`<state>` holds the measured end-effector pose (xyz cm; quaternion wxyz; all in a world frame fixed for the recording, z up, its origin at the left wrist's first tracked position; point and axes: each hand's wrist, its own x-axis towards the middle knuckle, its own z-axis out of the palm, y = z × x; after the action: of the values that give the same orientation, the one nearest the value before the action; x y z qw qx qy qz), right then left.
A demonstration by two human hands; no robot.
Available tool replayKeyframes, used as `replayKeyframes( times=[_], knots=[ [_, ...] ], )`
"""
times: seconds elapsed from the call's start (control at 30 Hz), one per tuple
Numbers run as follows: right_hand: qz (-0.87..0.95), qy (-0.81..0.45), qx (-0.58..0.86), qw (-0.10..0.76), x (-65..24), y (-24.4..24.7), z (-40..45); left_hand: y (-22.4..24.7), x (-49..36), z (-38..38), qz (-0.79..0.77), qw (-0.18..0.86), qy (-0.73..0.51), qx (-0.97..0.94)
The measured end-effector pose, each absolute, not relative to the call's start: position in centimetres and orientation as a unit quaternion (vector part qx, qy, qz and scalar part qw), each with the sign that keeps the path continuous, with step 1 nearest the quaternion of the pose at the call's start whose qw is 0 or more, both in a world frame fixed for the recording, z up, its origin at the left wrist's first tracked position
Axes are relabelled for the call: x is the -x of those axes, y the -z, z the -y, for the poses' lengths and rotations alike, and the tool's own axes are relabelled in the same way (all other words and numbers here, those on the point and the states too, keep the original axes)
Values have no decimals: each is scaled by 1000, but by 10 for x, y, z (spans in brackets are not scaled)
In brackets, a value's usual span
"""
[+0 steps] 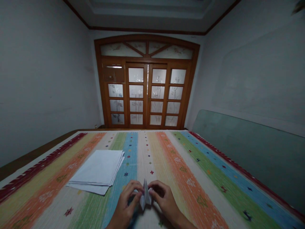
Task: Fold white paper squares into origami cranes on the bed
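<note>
A small folded piece of white paper stands between my two hands, low in the middle of the head view. Its layers rise to a narrow point at the top and spread apart below. On its left side, my left hand pinches it between thumb and fingers. From the other side, my right hand grips it with curled fingers and thumb. Part of the paper's edges is hidden behind the fingertips. Left of my hands lies a stack of white paper sheets, its edges slightly out of line.
A striped, patterned cloth covers the table. Brown wood shows along the table's left edge. A pale green panel leans at the right wall. Wooden doors with glass panes stand beyond the far edge.
</note>
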<state>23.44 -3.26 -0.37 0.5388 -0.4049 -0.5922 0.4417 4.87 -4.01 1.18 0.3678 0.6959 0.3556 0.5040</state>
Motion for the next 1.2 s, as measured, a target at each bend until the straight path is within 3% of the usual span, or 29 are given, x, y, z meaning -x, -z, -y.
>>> replayKeyframes(
  times=[0.4,0.8,1.2],
  knots=[
    [642,-461,296,536,-236,8,36,-12,-53,40,-360,350,-485,-715],
    [657,-419,335,530,-237,9,33,12,-51,36,-360,463,-501,-636],
    [619,-488,309,532,-234,13,32,4,-46,32,-375,389,-517,-664]
  ],
)
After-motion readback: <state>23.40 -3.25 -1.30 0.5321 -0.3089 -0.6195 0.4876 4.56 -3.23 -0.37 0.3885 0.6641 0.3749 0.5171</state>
